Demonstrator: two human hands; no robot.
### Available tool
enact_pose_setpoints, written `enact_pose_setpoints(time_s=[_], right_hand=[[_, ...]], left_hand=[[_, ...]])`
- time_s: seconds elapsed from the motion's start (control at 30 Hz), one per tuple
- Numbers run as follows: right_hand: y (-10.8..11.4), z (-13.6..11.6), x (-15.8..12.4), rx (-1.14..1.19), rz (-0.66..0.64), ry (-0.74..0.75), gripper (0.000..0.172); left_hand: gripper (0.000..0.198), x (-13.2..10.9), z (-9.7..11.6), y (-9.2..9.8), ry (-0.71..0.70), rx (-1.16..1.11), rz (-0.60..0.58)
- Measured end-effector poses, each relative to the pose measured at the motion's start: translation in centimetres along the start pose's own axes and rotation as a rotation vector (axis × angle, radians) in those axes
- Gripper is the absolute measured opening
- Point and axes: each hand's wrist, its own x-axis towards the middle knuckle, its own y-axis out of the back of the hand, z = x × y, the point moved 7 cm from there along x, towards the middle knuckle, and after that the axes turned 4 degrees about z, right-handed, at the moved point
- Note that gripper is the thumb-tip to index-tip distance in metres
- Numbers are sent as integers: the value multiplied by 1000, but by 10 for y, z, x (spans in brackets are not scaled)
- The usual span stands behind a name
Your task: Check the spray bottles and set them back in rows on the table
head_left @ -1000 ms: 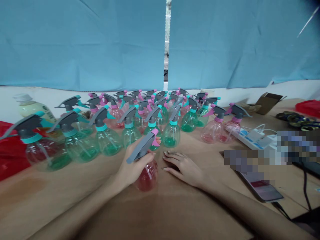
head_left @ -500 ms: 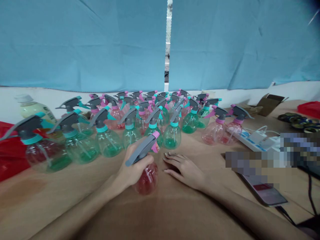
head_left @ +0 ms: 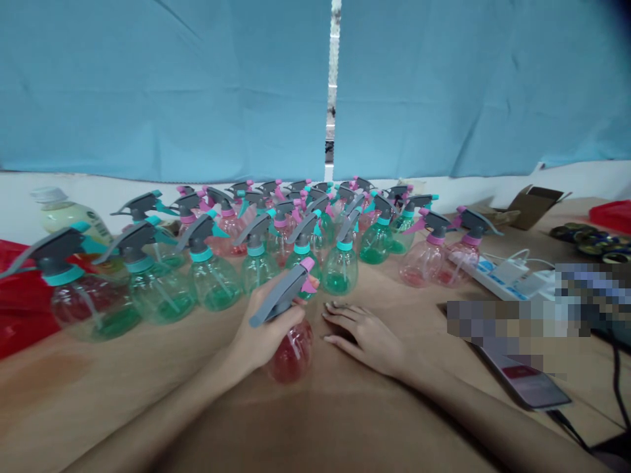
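My left hand (head_left: 263, 332) grips a pink spray bottle (head_left: 292, 358) around its neck, below the grey head with a pink nozzle and trigger. The bottle stands on or just above the table in front of me. To its right, my right hand (head_left: 367, 335) rests on the tabletop with its fingers stretched out, holding nothing. Just beyond both hands stands a green spray bottle (head_left: 340, 270) with a turquoise collar. Another green spray bottle (head_left: 215, 282) is left of it in the same row. Two pink spray bottles (head_left: 419, 264) stand together farther right.
Several more green and pink spray bottles crowd toward the wall. A power strip (head_left: 493, 284) and a phone (head_left: 535, 384) with a cable lie at the right. An open cardboard box (head_left: 535, 205) is behind them. Red plastic (head_left: 22, 315) and a capped bottle (head_left: 69, 213) are at the left.
The view has shifted very slightly. My left hand's fingers have moved a little near the trigger; the bottle and my right hand keep their places.
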Motion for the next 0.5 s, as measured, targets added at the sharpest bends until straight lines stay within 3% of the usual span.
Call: enact_pose_setpoints(time_s=[0.5], right_hand=[[-1, 1, 0, 7, 6, 9, 47]], left_hand=[[6, -3, -4, 1, 8, 31, 28]])
